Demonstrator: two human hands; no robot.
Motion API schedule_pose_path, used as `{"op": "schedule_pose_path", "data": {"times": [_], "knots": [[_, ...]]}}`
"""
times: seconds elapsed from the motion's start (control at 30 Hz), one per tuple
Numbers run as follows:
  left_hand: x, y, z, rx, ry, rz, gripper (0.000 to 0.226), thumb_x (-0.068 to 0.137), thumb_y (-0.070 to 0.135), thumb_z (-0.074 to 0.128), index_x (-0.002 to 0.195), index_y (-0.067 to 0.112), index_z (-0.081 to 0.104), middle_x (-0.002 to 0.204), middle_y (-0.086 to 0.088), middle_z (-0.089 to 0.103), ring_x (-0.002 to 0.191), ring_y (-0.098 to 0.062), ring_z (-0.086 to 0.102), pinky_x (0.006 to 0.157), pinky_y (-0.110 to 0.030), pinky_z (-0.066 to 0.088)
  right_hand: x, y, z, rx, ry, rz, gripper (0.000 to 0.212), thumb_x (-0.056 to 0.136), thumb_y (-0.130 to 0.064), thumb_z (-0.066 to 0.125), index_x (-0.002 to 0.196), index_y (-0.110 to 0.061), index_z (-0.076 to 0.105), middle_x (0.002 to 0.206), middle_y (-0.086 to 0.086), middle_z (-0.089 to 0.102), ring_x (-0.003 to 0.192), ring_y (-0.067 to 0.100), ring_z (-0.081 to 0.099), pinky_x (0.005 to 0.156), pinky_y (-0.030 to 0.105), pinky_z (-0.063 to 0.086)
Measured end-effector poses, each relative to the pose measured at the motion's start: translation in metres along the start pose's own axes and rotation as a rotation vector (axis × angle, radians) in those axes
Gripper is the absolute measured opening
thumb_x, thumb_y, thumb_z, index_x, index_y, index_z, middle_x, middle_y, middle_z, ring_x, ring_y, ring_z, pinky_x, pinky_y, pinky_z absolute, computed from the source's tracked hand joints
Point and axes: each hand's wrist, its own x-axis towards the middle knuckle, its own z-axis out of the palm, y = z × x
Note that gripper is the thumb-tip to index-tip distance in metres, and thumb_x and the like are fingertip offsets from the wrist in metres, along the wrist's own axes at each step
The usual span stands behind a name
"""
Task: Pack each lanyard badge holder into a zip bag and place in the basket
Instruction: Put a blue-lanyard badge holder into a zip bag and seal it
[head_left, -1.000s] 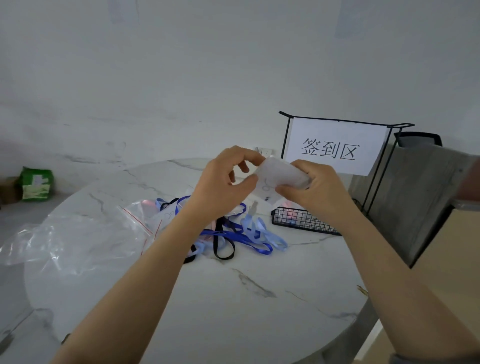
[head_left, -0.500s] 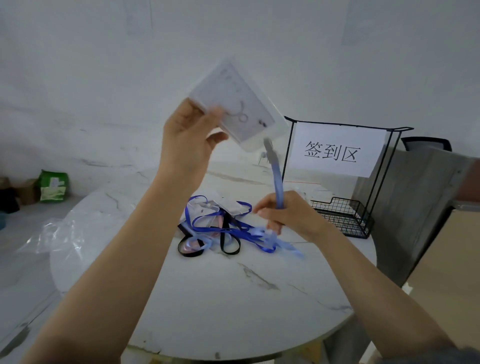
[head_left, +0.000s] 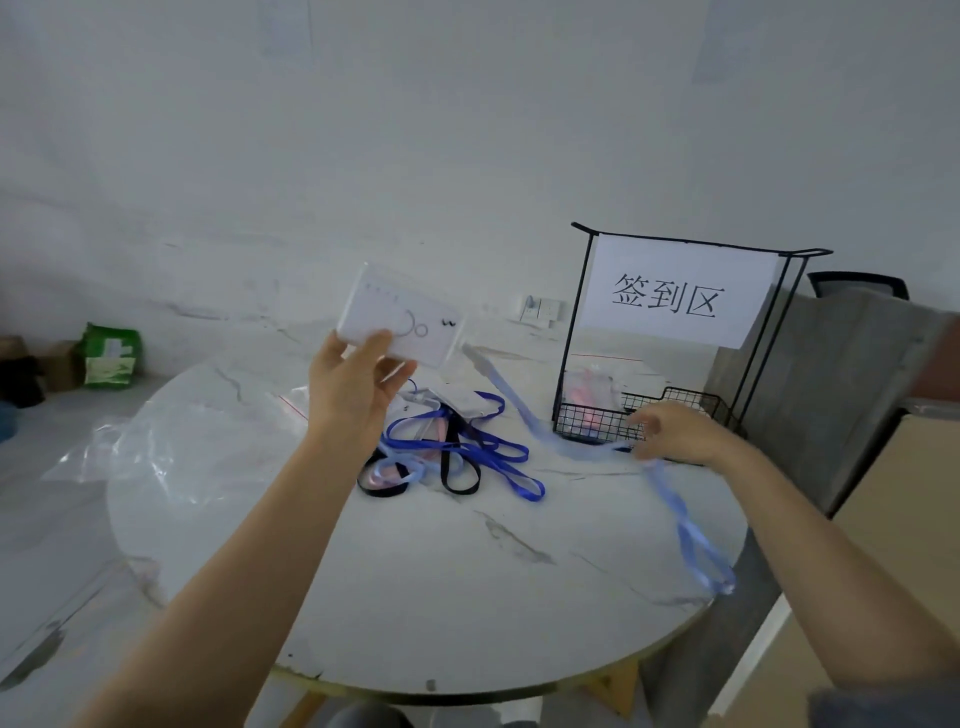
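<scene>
The left hand (head_left: 358, 384) holds the badge holder (head_left: 402, 325) up over the worktop (head_left: 467, 597), grip tight on its bottom edge, so the light blue strap (head_left: 506, 387) hangs clear of the pile (head_left: 457, 457). The right hand (head_left: 675, 431) has its grip closed on that strap by the basket (head_left: 597, 421)

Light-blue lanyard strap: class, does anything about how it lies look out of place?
Yes. The light-blue strap trails from the badge holder held by the left hand, past the right hand, and its loop end reaches the table edge, seemingly overhanging, where it could slip off.
</scene>
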Motion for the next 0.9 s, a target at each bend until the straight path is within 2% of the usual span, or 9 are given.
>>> {"op": "schedule_pose_path", "data": {"times": [0.13, 0.2, 0.27, 0.37, 0.43, 0.5, 0.6, 0.7, 0.9], "knots": [[-0.007, -0.019, 0.001, 0.025, -0.004, -0.099, 0.02, 0.09, -0.003, 0.05, 0.109, 0.004, 0.052, 0.089, -0.009, 0.061, 0.069, -0.018, 0.062, 0.055, -0.021, 0.054, -0.009, -0.051, 0.025, 0.315, -0.019, -0.242, 0.053, 0.085, -0.027, 0.064, 0.134, -0.019, 0.046, 0.135, -0.006, 0.047, 0.124, 0.008, 0.042, 0.102, 0.024, 0.032], [-0.013, -0.024, 0.004, 0.006, 0.002, -0.169, 0.014, 0.089, -0.003, 0.052, 0.1, 0.004, 0.055, 0.083, -0.008, 0.061, 0.059, -0.014, 0.064, 0.055, -0.023, 0.056, -0.012, -0.079, 0.034, 0.526, 0.017, -0.328, 0.047, 0.088, -0.034, 0.058, 0.132, -0.022, 0.047, 0.123, -0.012, 0.051, 0.116, 0.003, 0.046, 0.099, 0.023, 0.035], [-0.018, -0.029, 0.005, -0.03, 0.002, -0.237, 0.013, 0.088, -0.005, 0.052, 0.091, 0.007, 0.055, 0.083, -0.008, 0.063, 0.061, -0.016, 0.066, 0.056, -0.024, 0.057, -0.013, -0.103, 0.04, 0.772, 0.04, -0.366, 0.019, 0.091, -0.028, 0.055, 0.11, -0.024, 0.058, 0.101, -0.012, 0.061, 0.097, 0.005, 0.056, 0.091, 0.024, 0.043], [-0.019, -0.032, 0.001, 0.037, 0.0, -0.265, 0.028, 0.086, -0.007, 0.054, 0.108, 0.01, 0.053, 0.097, -0.012, 0.062, 0.07, -0.02, 0.064, 0.056, -0.026, 0.057, -0.008, -0.123, 0.045, 0.942, 0.088, -0.301, 0.016, 0.093, -0.018, 0.052, 0.08, -0.018, 0.062, 0.071, -0.005, 0.057, 0.07, 0.01, 0.055, 0.076, 0.031, 0.05], [-0.016, -0.03, -0.006, 0.238, 0.004, -0.208, 0.046, 0.086, -0.005, 0.055, 0.124, 0.018, 0.044, 0.104, -0.012, 0.059, 0.069, -0.019, 0.064, 0.059, -0.028, 0.056, -0.005, -0.127, 0.046, 0.933, 0.029, -0.27, 0.018, 0.093, -0.015, 0.051, 0.081, -0.007, 0.061, 0.069, 0.002, 0.055, 0.058, 0.012, 0.052, 0.06, 0.03, 0.049], [-0.011, -0.025, -0.016, 0.679, 0.006, 0.003, 0.057, 0.086, -0.001, 0.055, 0.134, 0.024, 0.035, 0.118, -0.009, 0.053, 0.091, -0.017, 0.06, 0.075, -0.027, 0.048, -0.004, -0.128, 0.044, 0.82, -0.019, -0.268, 0.018, 0.093, -0.014, 0.051, 0.092, 0.0, 0.061, 0.07, 0.008, 0.053, 0.051, 0.014, 0.046, 0.045, 0.021, 0.039], [-0.004, -0.016, -0.023, 1.241, -0.2, 0.337, 0.051, 0.084, 0.0, 0.05, 0.132, 0.018, 0.045, 0.129, -0.003, 0.048, 0.117, -0.02, 0.044, 0.094, -0.026, 0.035, -0.004, -0.13, 0.038, 0.737, -0.048, -0.282, 0.016, 0.089, -0.012, 0.055, 0.104, -0.012, 0.061, 0.07, 0.006, 0.056, 0.048, 0.012, 0.04, 0.041, 0.017, 0.033], [-0.003, -0.007, -0.013, 1.339, -0.469, 0.153, 0.035, 0.088, 0.005, 0.045, 0.117, 0.019, 0.059, 0.102, 0.006, 0.06, 0.098, -0.013, 0.054, 0.079, -0.023, 0.041, -0.005, -0.137, 0.036, 0.733, -0.097, -0.324, 0.023, 0.087, -0.014, 0.06, 0.109, -0.02, 0.06, 0.064, 0.003, 0.051, 0.046, 0.01, 0.036, 0.04, 0.016, 0.03], [-0.007, -0.017, -0.005, 1.007, -0.36, -0.076, 0.024, 0.093, 0.013, 0.042, 0.072, 0.013, 0.055, 0.064, 0.003, 0.05, 0.061, -0.012, 0.041, 0.059, -0.022, 0.032, -0.009, -0.144, 0.035, 0.799, -0.008, -0.378, 0.02, 0.092, -0.021, 0.053, 0.095, -0.007, 0.066, 0.042, -0.009, 0.041, 0.037, 0.006, 0.036, 0.038, 0.013, 0.026]]}}
